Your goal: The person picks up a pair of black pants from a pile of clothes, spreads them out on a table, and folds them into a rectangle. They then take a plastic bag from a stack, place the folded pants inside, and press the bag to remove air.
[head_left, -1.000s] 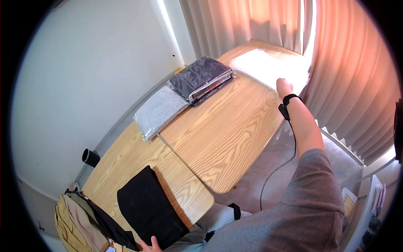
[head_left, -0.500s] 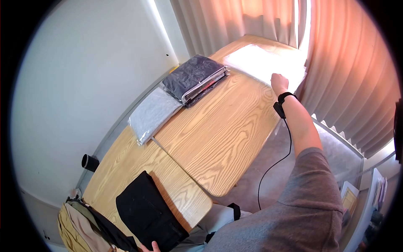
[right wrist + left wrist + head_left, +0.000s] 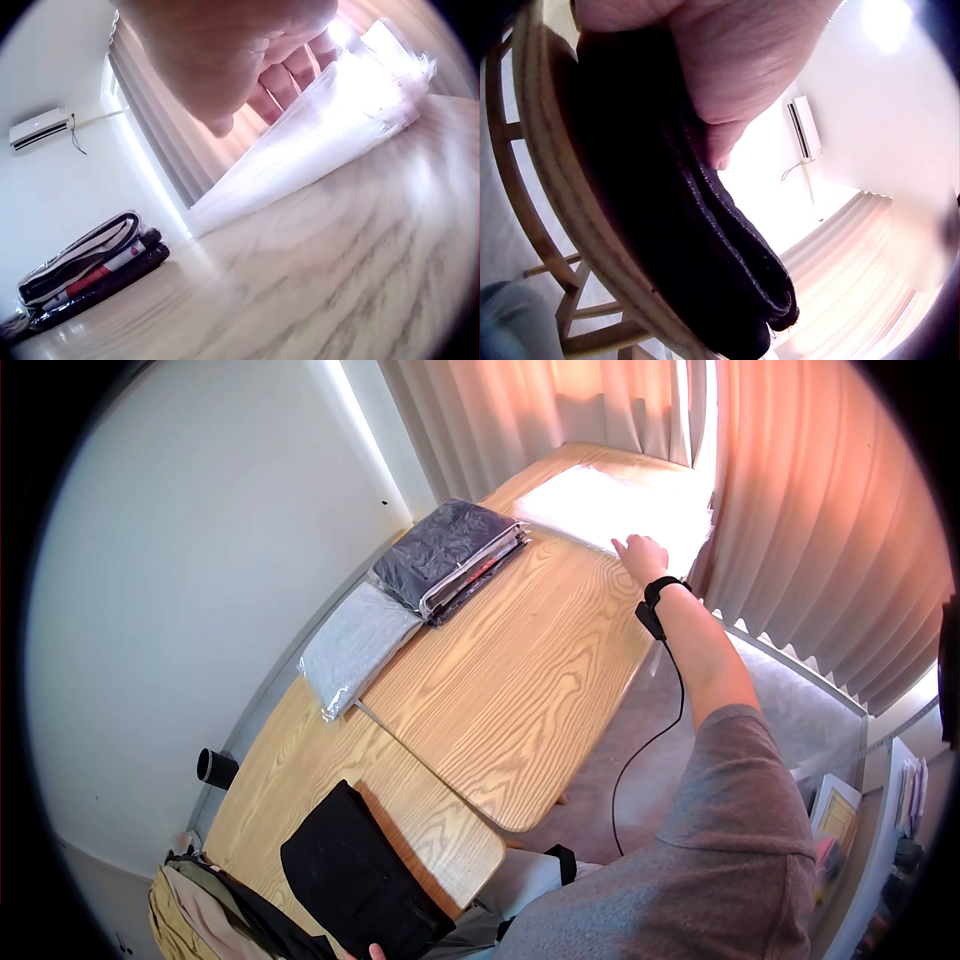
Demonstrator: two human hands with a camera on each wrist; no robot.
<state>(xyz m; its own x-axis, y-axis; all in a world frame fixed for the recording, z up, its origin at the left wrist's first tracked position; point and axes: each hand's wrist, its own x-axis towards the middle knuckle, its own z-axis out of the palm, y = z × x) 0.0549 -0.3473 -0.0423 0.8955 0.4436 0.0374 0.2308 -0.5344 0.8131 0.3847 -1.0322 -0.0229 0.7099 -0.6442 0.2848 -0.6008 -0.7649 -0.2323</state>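
In the head view my left hand [image 3: 376,952] is at the near end of folded black trousers [image 3: 360,870] on the near table. The left wrist view shows its thumb [image 3: 721,146] over the top of the folded cloth, the fingers hidden behind it. My right hand [image 3: 643,559] reaches far out, over the near edge of bright white plastic-wrapped packs [image 3: 610,510]. In the right wrist view its fingers [image 3: 279,86] hang loosely down beside the clear wrap, and the thumb stands apart from them.
Dark wrapped garments [image 3: 445,550] lie stacked beside a pale grey wrapped pack [image 3: 360,640] along the wall side. Several tan, green and black clothes [image 3: 205,910] hang at the lower left. A black cup-shaped holder [image 3: 217,768] sits by the wall. A cable [image 3: 650,745] trails from the right wrist.
My right hand has gone from a closed fist to loosened fingers at the white packs. The left hand stays on the trousers. The head view has shifted slightly.
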